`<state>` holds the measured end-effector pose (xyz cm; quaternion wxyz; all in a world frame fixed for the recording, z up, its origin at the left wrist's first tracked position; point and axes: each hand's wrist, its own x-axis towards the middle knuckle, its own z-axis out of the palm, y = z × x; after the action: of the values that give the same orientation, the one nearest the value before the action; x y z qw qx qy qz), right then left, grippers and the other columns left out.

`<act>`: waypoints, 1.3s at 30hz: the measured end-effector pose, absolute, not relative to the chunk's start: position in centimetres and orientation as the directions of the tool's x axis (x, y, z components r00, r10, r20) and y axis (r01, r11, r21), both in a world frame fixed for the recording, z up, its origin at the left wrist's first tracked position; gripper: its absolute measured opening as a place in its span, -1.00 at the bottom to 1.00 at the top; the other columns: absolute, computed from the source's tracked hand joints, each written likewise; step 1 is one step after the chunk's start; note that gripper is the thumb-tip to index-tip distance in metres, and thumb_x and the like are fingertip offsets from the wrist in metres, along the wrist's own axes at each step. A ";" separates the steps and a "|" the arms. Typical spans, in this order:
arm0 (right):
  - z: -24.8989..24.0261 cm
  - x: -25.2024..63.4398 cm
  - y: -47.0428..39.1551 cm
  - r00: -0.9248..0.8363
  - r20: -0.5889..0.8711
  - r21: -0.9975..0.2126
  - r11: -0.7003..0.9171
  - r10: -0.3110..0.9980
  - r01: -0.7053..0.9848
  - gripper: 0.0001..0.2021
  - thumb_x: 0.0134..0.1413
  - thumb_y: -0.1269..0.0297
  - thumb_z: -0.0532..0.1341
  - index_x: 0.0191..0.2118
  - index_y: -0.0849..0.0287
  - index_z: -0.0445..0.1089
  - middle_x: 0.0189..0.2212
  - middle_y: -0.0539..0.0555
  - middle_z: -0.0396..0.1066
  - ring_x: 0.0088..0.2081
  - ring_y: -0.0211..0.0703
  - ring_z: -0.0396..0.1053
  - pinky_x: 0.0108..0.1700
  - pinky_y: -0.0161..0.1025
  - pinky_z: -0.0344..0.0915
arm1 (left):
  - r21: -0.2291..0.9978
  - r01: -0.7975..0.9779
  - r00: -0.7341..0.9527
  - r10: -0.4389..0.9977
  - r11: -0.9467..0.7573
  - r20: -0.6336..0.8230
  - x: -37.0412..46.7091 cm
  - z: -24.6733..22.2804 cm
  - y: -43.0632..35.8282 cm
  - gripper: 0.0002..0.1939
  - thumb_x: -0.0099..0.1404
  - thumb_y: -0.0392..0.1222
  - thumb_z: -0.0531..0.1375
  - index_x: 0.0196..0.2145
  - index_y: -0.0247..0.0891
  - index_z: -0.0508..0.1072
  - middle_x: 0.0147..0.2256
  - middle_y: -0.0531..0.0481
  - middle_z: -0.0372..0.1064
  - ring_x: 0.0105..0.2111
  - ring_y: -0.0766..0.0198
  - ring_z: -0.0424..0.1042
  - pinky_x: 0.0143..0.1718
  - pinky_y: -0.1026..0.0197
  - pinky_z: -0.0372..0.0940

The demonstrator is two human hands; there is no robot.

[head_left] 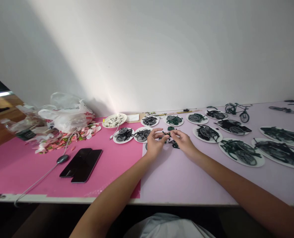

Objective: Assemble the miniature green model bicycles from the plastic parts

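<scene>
Over the light purple part of the table, my left hand (155,142) and my right hand (183,141) meet fingertip to fingertip. Between them they pinch a small dark green model bicycle part (167,134); its exact shape is mostly hidden by my fingers. More dark green bicycle parts (174,144) lie just below and behind the hands. A plate of black bicycle parts (142,140) sits close to my left hand, and a plate of green parts (173,125) is behind both hands. An assembled model bicycle (237,110) stands at the back right.
Plates of model bicycle parts (241,162) spread across the right side. To the left lie two dark phones (83,165), a cable with a grey oval piece (62,159), pink petals (62,140), a white plastic bag (66,115) and a bowl of white pieces (114,125). A wall (162,59) rises behind.
</scene>
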<state>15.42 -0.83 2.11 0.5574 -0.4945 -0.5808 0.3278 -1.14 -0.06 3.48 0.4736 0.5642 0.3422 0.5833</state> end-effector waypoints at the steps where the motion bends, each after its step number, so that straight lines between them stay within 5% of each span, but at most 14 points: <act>1: 2.1 15.4 -0.9 0.113 0.316 -0.935 0.289 0.942 0.203 -0.44 0.09 -0.34 0.25 -0.16 0.12 0.50 -0.13 0.17 0.57 -0.08 0.09 0.48 -0.02 -0.05 0.39 | 0.934 -0.168 0.084 0.939 -0.316 0.333 -1.1 3.5 -0.1 -0.47 0.10 -0.06 0.49 -0.05 -0.23 0.43 -0.28 -0.10 0.57 -0.24 0.15 0.58 -0.23 0.19 0.44; 24: 1.4 15.7 -0.4 0.097 0.515 -0.809 0.446 0.852 0.383 -0.55 0.20 -0.23 0.23 -0.19 0.10 0.53 -0.07 0.20 0.45 0.02 0.09 0.43 0.01 0.01 0.42 | 0.933 -0.165 0.092 0.937 -0.319 0.337 -1.3 3.1 0.4 -0.48 0.11 -0.07 0.49 -0.04 -0.24 0.43 -0.27 -0.11 0.59 -0.25 0.15 0.59 -0.22 0.17 0.45; 39: 1.3 15.7 -0.3 0.101 0.425 -0.883 0.387 0.900 0.266 -0.62 0.11 -0.13 0.32 -0.22 0.11 0.56 -0.05 0.20 0.47 0.06 0.13 0.44 -0.01 -0.02 0.43 | 0.935 -0.169 0.113 0.936 -0.312 0.333 -1.4 2.9 0.7 -0.44 0.11 0.00 0.49 -0.03 -0.24 0.42 -0.25 -0.15 0.59 -0.20 0.10 0.59 -0.15 0.10 0.45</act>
<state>15.68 -0.33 1.30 0.5673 -0.4781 -0.6096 0.2791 -1.38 0.65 2.90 0.4805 0.5705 0.3362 0.5750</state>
